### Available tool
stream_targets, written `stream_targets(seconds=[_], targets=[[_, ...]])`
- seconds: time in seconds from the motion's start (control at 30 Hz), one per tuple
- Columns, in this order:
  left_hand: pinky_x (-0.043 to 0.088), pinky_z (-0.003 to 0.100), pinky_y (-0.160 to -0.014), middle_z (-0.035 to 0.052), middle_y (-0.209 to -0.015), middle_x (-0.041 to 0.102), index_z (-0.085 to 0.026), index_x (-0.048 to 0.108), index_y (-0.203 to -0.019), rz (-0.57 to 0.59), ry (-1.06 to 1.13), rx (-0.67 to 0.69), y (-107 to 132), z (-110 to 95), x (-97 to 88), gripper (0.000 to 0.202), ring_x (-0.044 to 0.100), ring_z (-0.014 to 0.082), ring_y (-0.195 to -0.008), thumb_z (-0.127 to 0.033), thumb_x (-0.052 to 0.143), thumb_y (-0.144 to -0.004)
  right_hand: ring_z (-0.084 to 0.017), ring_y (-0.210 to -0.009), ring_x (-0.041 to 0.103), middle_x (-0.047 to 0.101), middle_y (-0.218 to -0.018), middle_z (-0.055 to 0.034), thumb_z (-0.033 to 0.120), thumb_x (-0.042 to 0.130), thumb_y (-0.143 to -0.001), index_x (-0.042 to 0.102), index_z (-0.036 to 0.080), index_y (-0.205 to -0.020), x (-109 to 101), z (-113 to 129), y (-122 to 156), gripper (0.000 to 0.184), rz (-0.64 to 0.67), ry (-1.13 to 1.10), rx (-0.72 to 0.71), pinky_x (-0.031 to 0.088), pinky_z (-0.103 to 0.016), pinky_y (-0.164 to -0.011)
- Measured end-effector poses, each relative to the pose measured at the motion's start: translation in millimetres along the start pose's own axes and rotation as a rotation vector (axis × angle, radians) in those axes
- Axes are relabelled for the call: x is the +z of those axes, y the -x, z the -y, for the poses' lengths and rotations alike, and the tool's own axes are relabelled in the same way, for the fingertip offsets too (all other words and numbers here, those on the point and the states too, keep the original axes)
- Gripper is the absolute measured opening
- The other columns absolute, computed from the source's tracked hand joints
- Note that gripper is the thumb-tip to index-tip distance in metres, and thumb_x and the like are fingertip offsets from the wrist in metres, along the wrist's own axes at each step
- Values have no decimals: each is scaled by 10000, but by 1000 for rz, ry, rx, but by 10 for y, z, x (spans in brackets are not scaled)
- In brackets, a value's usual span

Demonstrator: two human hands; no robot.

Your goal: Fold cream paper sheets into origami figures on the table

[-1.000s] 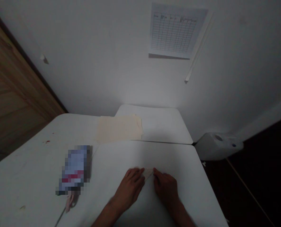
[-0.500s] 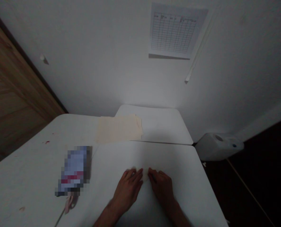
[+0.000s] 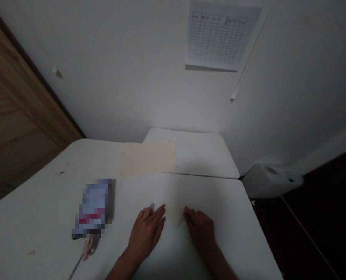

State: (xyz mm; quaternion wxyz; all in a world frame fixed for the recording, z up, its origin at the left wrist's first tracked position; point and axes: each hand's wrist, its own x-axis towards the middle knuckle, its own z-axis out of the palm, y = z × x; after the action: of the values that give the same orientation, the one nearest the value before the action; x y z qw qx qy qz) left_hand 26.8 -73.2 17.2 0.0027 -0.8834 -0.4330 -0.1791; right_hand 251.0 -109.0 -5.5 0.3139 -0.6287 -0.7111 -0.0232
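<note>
Small paper triangle lies flat between your two hands

The pale piece of paper (image 3: 175, 216) rests on the bench (image 3: 222, 196) in front of you, its long edge away from you and its tip towards you. As far as it shows, the triangle looks formed and lying flat; whether it is folded, and in how many layers, you cannot tell from here. Any finishing left to do on it does not show either.

Your left hand (image 3: 146, 231) is spread fairly flat, palm down, fingers stretched out with their tips at the left corner; it grips nothing that shows. Your right hand (image 3: 200, 225) is half curled, its fingertips at the right corner; you cannot tell whether they pinch the paper or only press it. Beyond, a few larger sheets (image 3: 148, 157) lie flat and overlapping, out of your hands.

The surface is white and made of sections with seams between them, with reddish marks (image 3: 61, 173) at far left. A blurred blue-and-red packet (image 3: 94, 204) sits on your left. The room is dim: a printed chart (image 3: 219, 37) on the pale wall (image 3: 126, 77), a wooden door (image 3: 15, 128) at left, and a white plastic jug (image 3: 273, 181) at right.
</note>
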Motion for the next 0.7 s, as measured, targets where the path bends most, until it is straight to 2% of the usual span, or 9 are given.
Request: stream_targets(seconds=[0.23,0.37,0.5,0.7], targets=[[498,476,-857,87,-1275,625,-182,560,-1261,-21,-51,7,35,12,63,333,598,289,-1015,-251,471,-947,-143,-624,626,716,-724,-30,321,395,-1011,708,219,-1038,6,17,3,330,13,11,10,406,-211,-619],[482,466,-975,98,-1430,485,-170,543,-1294,-60,-21,150,49,-40,96,370,507,291,-1232,-160,432,-941,-151,-640,632,722,-744,-30,307,428,-996,701,222,-1038,10,23,0,289,38,33,25,408,-216,-625],[455,441,-1046,78,-1463,445,-203,502,-1348,52,79,300,-12,-174,15,414,428,263,-1329,-154,438,-942,-148,-634,635,723,-742,-27,285,444,-985,694,230,-1051,0,21,-4,264,46,45,23,410,-215,-631],[438,494,-1055,71,-1451,461,-244,576,-1280,106,190,303,-65,-249,-124,366,383,294,-1359,-177,472,-935,-156,-671,652,740,-816,-32,290,468,-962,671,232,-1107,-18,15,-3,257,89,79,11,432,-221,-638]])
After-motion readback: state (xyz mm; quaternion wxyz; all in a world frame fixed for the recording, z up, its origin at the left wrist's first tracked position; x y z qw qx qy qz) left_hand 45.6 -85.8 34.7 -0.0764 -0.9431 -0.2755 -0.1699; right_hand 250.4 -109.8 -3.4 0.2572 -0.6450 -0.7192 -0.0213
